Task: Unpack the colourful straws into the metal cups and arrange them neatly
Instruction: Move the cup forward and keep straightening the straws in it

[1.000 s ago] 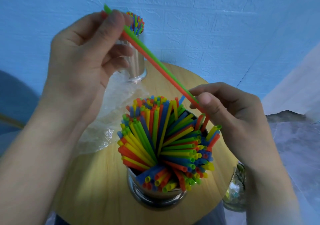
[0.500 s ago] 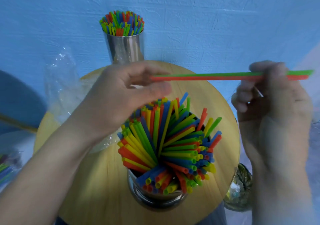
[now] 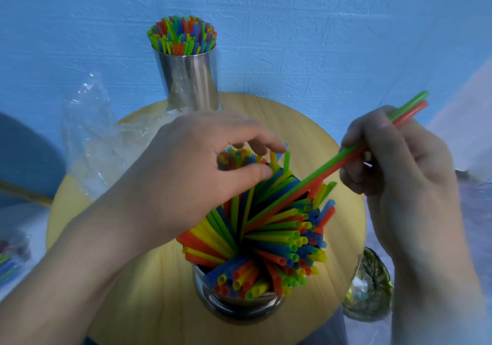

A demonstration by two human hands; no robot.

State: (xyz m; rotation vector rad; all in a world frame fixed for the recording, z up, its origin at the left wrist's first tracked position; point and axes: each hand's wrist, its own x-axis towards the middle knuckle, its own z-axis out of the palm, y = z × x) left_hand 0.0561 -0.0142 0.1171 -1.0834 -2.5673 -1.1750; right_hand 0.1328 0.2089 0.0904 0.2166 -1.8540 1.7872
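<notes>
Two straws (image 3: 332, 170), one green and one orange, run side by side on a slant, their lower ends pushed into the middle of the fanned straws (image 3: 279, 234) that fill the near metal cup (image 3: 239, 310). The right hand (image 3: 394, 163) pinches the pair between thumb and fingertips, towards the upper end. The left hand (image 3: 186, 174) arches over the far side of the fan, thumb and curled fingers closed about a few tips, seemingly holding a gap open.

The cup stands at the front of a round wooden table (image 3: 119, 278). A second metal cup (image 3: 190, 78), packed with upright straws, stands at the back against a blue wall, with crumpled clear wrapping (image 3: 90, 131) to its left.

To do this step well, the pair should probably slide down the gap together, kept parallel, until they reach the bottom; only then should the left hand let the fan close evenly round them
</notes>
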